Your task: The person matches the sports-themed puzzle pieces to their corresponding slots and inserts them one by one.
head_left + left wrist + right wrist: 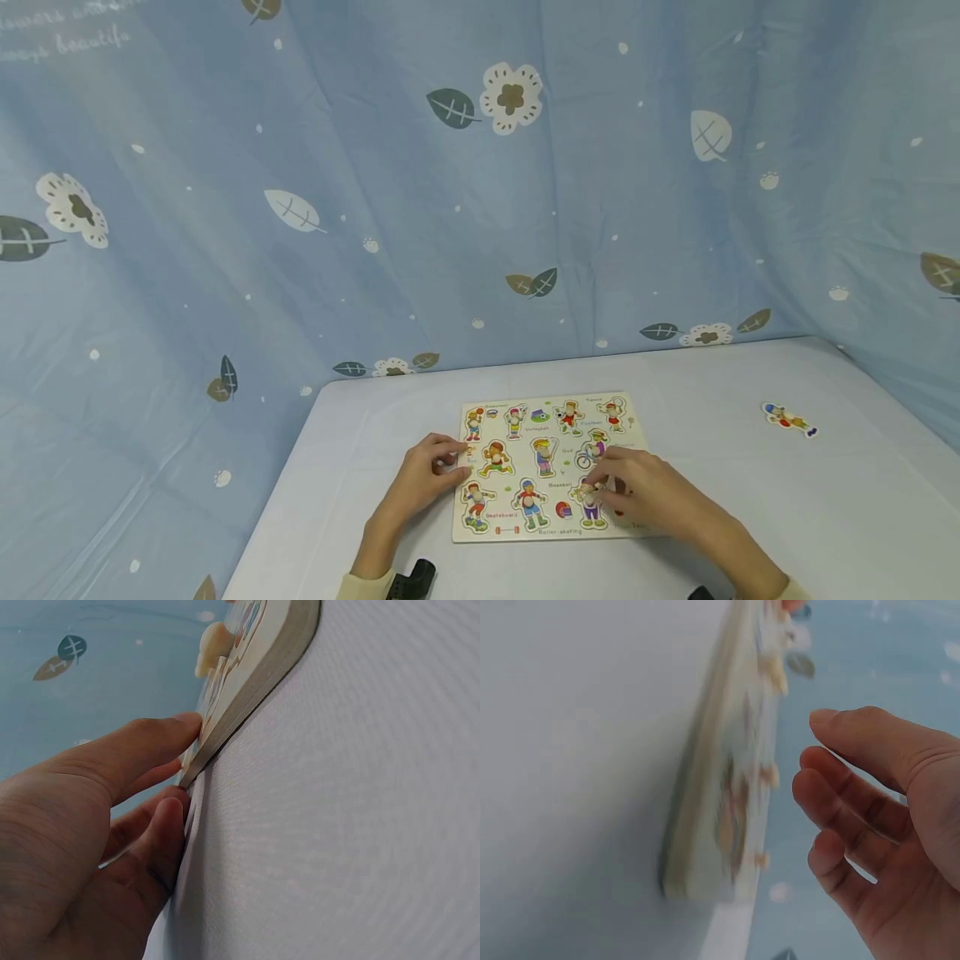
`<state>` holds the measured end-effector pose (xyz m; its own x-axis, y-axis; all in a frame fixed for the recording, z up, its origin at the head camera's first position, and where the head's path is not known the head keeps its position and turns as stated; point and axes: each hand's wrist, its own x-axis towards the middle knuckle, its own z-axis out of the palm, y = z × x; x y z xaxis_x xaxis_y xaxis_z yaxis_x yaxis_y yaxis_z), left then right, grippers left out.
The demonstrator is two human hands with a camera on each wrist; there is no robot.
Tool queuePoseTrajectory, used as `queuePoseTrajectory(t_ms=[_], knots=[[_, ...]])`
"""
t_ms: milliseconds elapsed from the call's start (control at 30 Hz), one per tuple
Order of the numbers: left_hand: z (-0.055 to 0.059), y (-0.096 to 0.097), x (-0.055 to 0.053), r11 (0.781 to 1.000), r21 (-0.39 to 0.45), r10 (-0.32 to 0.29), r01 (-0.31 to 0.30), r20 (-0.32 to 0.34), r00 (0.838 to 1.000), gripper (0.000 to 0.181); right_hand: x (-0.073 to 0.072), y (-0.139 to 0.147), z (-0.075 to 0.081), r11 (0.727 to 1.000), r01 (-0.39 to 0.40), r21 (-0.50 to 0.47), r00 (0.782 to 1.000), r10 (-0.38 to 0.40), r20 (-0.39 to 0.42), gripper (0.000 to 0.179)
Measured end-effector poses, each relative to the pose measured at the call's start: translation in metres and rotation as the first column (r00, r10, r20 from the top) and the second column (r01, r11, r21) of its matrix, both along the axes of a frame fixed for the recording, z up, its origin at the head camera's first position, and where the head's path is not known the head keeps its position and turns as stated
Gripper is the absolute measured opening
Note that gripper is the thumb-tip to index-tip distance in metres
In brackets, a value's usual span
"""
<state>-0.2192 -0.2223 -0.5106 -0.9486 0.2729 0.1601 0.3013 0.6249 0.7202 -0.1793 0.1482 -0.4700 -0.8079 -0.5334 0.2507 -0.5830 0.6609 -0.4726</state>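
Observation:
A wooden peg puzzle board (517, 492) lies on the white table, with several sports-figure pieces in its recesses and small knobs standing up. My left hand (427, 475) rests at the board's left edge. In the left wrist view, the thumb (176, 731) touches the board's edge, with the other fingers lower beside it. Over the lower right part hovers my right hand (648, 492), near a figure piece in purple trousers (592, 512). Its bent fingers (821, 799) and thumb stand apart with nothing between them. This hand hides part of the board's right side.
A loose figure piece (790, 419) with a blue cap lies on the table (712, 383), right of the board. Behind the table hangs a blue curtain (450, 208) with flowers and leaves. The right wrist view is blurred around the board.

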Motion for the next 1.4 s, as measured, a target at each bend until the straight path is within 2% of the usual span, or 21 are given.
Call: queuePoseTrajectory(t_ms=[100, 233, 333, 600, 833, 1100, 1400], knots=[[0.000, 0.000, 0.000, 1.000, 0.003, 0.001, -0.001, 0.000, 1.000, 0.038, -0.008, 0.016, 0.004, 1.000, 0.030, -0.008, 0.999, -0.030, 0.033, 0.016], [0.000, 0.000, 0.000, 1.000, 0.001, 0.006, -0.006, -0.007, 1.000, 0.037, -0.018, 0.040, 0.008, 0.993, 0.118, -0.004, 0.992, -0.117, 0.048, 0.018], [0.000, 0.000, 0.000, 1.000, -0.002, 0.009, -0.009, -0.013, 1.000, 0.037, -0.024, 0.058, 0.008, 0.983, 0.185, 0.006, 0.982, -0.185, 0.033, 0.019], [-0.001, 0.000, 0.000, 1.000, -0.001, 0.009, -0.009, -0.009, 1.000, 0.037, -0.034, 0.098, 0.001, 0.961, 0.277, 0.021, 0.961, -0.276, -0.024, 0.019], [-0.001, 0.001, 0.002, 1.000, 0.002, -0.004, 0.004, -0.005, 1.000, 0.038, -0.040, 0.141, -0.008, 0.939, 0.336, 0.074, 0.942, -0.332, -0.052, 0.020], [-0.002, 0.001, 0.001, 1.000, -0.004, -0.007, 0.007, -0.009, 1.000, 0.038, -0.052, 0.203, -0.008, 0.899, 0.419, 0.130, 0.907, -0.421, -0.014, 0.021], [0.000, 0.000, 0.001, 1.000, -0.007, -0.009, 0.009, -0.015, 1.000, 0.038, -0.067, 0.233, -0.007, 0.883, 0.436, 0.173, 0.896, -0.445, 0.013, 0.017]])
